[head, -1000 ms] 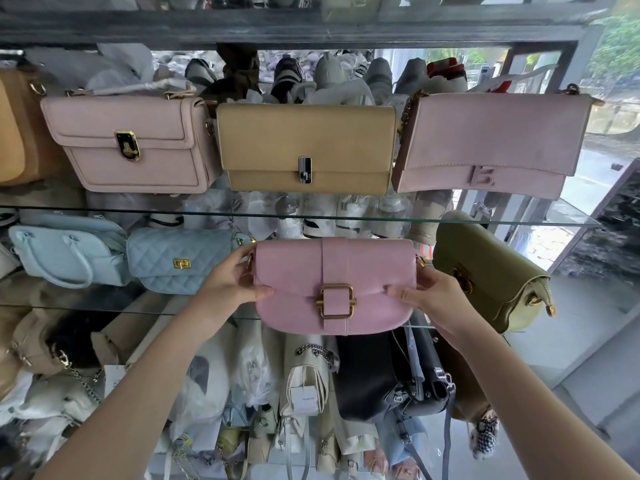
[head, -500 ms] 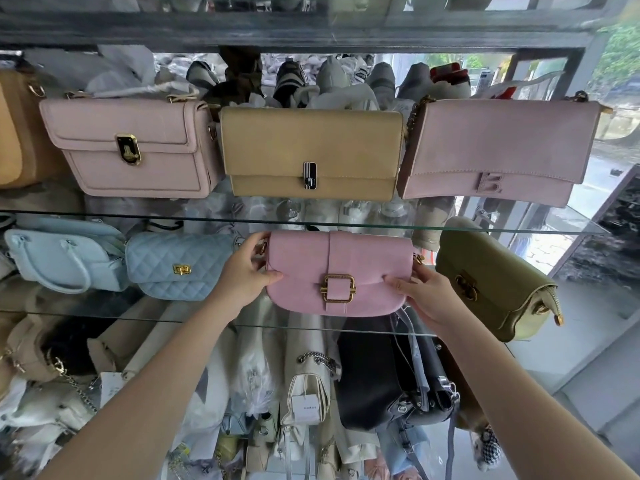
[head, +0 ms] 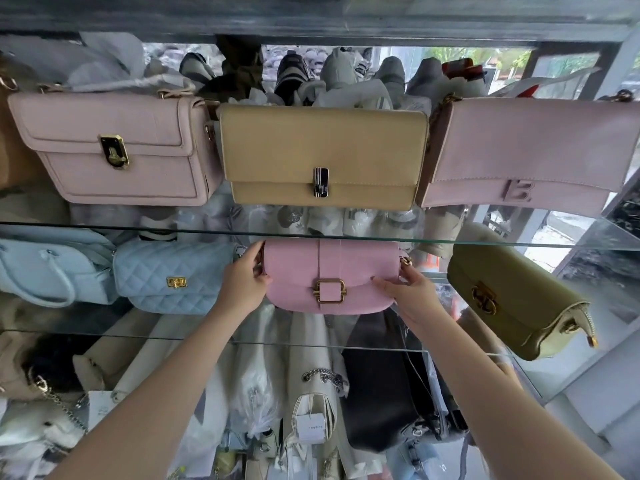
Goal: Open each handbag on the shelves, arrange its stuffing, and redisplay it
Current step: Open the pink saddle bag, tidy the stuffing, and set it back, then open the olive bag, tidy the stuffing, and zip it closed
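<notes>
My left hand (head: 242, 284) grips the left end of the pink handbag (head: 298, 271): thumb on the front face, fingers curled round behind the edge. My right hand (head: 410, 294) grips the right end the same way, thumb on the lower front, fingers wrapped round the side just below the gold strap ring. The bag is upright, facing me, its flap closed under the gold buckle (head: 329, 291). It sits above the middle glass shelf (head: 294, 342), between the blue quilted bag (head: 173, 275) and the olive bag (head: 512, 299). I cannot tell whether its base touches the glass.
</notes>
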